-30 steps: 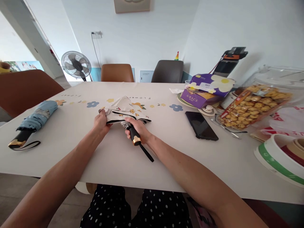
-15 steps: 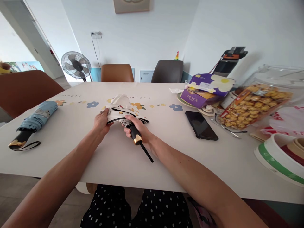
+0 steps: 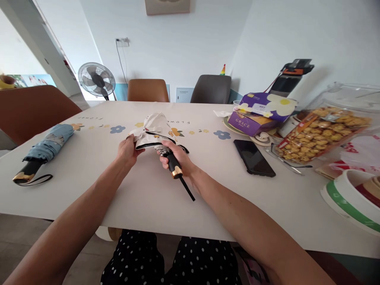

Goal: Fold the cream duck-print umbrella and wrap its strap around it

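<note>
A folding umbrella point(image 3: 156, 126) with white printed fabric and black edging is held above the near middle of the table. My right hand point(image 3: 178, 158) is closed around its black handle, which has a gold-coloured end; a black wrist strap hangs from it toward me. On the other side, my left hand point(image 3: 127, 150) pinches the loose edge of the white fabric. The fabric is partly gathered and points away from me. Far to the left lies a second umbrella point(image 3: 52, 142), light blue and folded, with a black and gold handle and a strap loop.
On the right of the white table point(image 3: 148, 202) are a phone point(image 3: 254, 157), glasses point(image 3: 289, 162), a purple tissue pack point(image 3: 252, 113), a clear snack jar point(image 3: 323, 132), a dark bottle point(image 3: 286, 81) and rolls of tape point(image 3: 350, 198). Chairs and a fan point(image 3: 97, 80) stand beyond.
The white fabric has shifted a little, with more of it raised and spread at the far side. Both hands keep their hold. The whole view has shifted slightly.
</note>
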### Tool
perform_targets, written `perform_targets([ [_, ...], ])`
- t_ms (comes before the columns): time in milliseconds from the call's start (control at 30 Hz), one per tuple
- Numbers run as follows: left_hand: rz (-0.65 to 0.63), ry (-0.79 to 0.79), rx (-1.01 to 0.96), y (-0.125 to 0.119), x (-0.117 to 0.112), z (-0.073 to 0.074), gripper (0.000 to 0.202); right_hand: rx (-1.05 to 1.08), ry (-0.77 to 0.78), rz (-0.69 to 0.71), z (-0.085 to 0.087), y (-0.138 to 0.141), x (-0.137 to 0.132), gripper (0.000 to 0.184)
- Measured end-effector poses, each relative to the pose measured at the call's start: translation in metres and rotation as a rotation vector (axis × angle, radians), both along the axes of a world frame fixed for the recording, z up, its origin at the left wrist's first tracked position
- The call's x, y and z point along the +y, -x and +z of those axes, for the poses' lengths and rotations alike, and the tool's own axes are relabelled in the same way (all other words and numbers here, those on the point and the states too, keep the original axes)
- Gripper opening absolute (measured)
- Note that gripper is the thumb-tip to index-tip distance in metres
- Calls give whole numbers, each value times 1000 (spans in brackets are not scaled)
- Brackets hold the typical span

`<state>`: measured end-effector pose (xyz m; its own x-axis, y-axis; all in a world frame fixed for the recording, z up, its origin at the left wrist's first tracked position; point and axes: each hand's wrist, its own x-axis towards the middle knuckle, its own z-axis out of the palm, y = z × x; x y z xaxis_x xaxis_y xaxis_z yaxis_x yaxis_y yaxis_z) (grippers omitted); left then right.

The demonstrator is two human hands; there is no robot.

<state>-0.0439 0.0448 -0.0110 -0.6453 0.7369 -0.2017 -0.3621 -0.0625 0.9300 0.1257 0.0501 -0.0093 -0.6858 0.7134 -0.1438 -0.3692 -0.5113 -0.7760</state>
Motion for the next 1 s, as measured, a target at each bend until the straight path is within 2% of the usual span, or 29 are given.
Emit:
perform_targets([
  [167,143,-16,-43,17,2,4,7,-1,-1,-75,-2,-1,5,26],
  [333,372,-11,208,24,-2,8,9,-24,25,-115,1,-2,3,27],
  [433,410,-102,331,21,-5,9,20,-50,19,-121,0,-2,4,27],
  [500,339,-219,409,13,-6,9,20,-81,11,-124,-3,-1,4,28],
  [567,194,-312,453,1,-7,7,15,-116,-1,-117,-4,0,4,29],
  [667,-68,-285,465,-20,-9,2,13,-143,-40,-95,-3,0,-1,27],
  [733,-192,-219,486,-29,-9,-2,16,-145,-74,-82,-1,1,-6,24],
  [800,-221,-171,511,-32,-8,-5,17,-148,-90,-71,3,1,-10,22],
  [867,-198,-141,521,-31,-6,-7,16,-156,-80,-60,4,0,-13,22],
  [1000,-241,-106,441,-26,-7,-7,14,-156,-67,-35,3,0,-14,25],
])
